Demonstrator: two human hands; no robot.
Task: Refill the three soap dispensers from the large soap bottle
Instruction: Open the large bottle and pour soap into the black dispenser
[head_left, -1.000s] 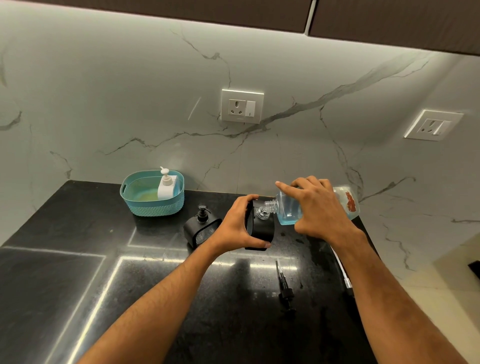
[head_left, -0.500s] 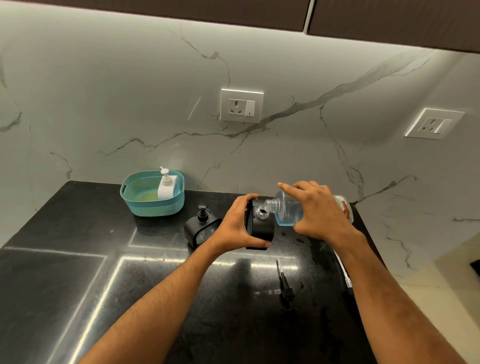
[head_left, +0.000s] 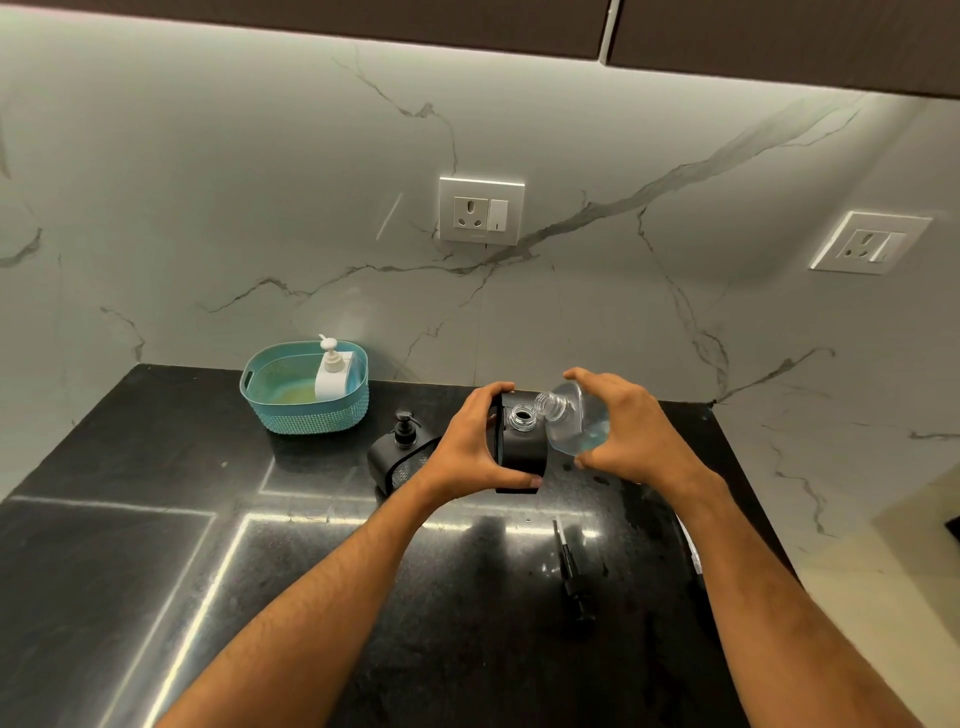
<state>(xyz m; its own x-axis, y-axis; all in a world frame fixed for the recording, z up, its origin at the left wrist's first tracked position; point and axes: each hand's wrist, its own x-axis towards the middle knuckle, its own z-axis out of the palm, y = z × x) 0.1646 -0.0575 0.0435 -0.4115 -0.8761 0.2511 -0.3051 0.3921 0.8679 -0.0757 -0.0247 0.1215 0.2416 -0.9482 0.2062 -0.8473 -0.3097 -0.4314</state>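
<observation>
Pour under way at the middle dispenser. The left hand (head_left: 470, 447) is steadying the open black dispenser (head_left: 521, 452), its grip clamped around the body with the thumb at the near lower edge and the fingers over the far top. The neck is standing uncapped. The right hand (head_left: 621, 428) is holding the large soap bottle (head_left: 574, 423), grip wrapped around its clear body, thumb below and fingers over the top. The bottle is tilting with its open mouth just beside and slightly above the dispenser's neck. Blue liquid is pooling low in the bottle, away from the mouth; no stream is showing, so soap does not appear to be flowing right now.

A loose pump head with its tube (head_left: 569, 569) is lying on the black tabletop (head_left: 130, 545) near the person, probably this dispenser's own.

A second black dispenser (head_left: 402, 457), pump in place, is sitting just left of the one in hand. A white dispenser (head_left: 332, 371), pump also on, is standing in the teal basket (head_left: 306, 413) at the back. Fill levels are not readable in any of the three.

Judgement: task early to midway. This one needs finishing and recapping, and the capped two show no sign either way of having been refilled.
</observation>
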